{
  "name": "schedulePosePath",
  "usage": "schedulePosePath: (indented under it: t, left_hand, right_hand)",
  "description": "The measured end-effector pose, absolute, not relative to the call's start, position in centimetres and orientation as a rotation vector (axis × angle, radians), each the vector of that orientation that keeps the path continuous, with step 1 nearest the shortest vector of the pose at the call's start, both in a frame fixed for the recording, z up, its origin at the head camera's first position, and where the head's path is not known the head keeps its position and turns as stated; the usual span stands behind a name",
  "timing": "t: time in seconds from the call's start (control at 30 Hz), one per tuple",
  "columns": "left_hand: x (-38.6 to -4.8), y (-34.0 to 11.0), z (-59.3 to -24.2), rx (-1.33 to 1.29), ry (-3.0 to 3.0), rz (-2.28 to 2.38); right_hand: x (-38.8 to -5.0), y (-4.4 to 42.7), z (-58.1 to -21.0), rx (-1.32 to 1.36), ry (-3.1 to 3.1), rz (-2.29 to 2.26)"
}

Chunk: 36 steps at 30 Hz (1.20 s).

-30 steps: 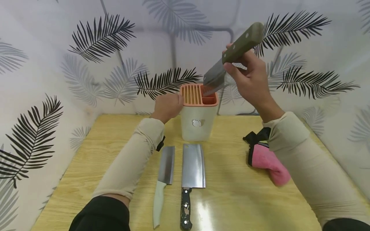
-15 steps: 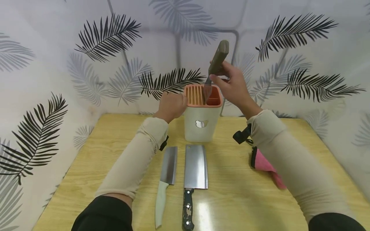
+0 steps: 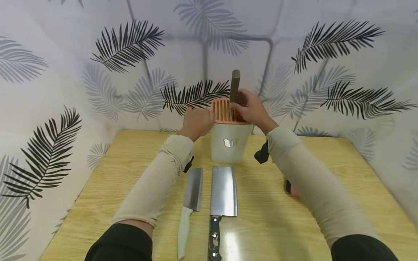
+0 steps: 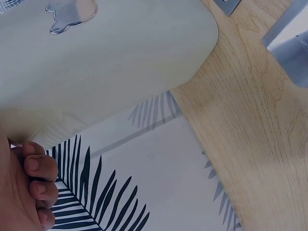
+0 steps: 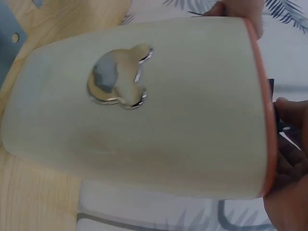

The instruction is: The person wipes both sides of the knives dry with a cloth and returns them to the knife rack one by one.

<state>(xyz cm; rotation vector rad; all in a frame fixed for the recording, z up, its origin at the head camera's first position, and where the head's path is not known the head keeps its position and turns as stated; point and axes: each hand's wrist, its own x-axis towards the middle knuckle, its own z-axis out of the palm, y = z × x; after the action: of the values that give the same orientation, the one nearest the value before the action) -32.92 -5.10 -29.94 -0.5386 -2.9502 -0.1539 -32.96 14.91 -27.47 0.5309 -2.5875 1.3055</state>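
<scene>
A cream knife holder (image 3: 230,151) with an orange slotted top (image 3: 222,108) stands at the back of the table. My left hand (image 3: 197,122) grips its left rim; in the left wrist view the fingers (image 4: 42,168) are curled beside the cream wall. With my right hand (image 3: 254,108) I hold a knife by its olive-brown handle (image 3: 234,84), upright over the holder. Its blade is down in the slotted top beside the open compartment and almost wholly hidden. A cleaver (image 3: 223,192) with a black handle and a smaller knife (image 3: 194,188) with a pale green handle lie in front.
Part of a pink cloth item (image 3: 294,191) with a black edge shows behind my right forearm. A leaf-patterned wall covering (image 3: 183,54) rises right behind the wooden table (image 3: 261,217). A shiny bear-shaped badge (image 5: 118,77) marks the holder's front.
The knife in my right hand has swung from tilted to upright, moved left, and gone down into the slotted top. My left hand keeps its grip on the rim.
</scene>
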Motion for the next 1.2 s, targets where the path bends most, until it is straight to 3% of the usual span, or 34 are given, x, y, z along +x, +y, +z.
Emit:
schedulePosePath:
  t: [0.23,0.47,0.63,0.9,1.2]
  left_hand:
    - [-33.0,-4.9,-30.1,-0.537,-2.962,-0.120]
    - [-33.1,-5.0,-30.2,-0.559,-2.936,-0.169]
    - [-33.1,-5.1,-30.3,-0.575,-2.947,-0.172]
    - [-33.1,-5.1,-29.9,-0.575,-2.923,-0.118]
    - [-32.9,-5.3,-30.1,-0.610,-2.892,-0.156]
  right_hand:
    - [-33.3,15.7,-28.4,0.590,-2.634,1.203]
    - [-31.9,16.9,-26.8,0.553,-2.618,1.270]
    - [-28.0,17.4,-25.2,0.589,-2.529,1.435]
    - [-20.3,16.5,-25.9,0.932,-2.511,1.534]
    - [-14.9,13.9,-33.2,1.415,-2.607,0.860]
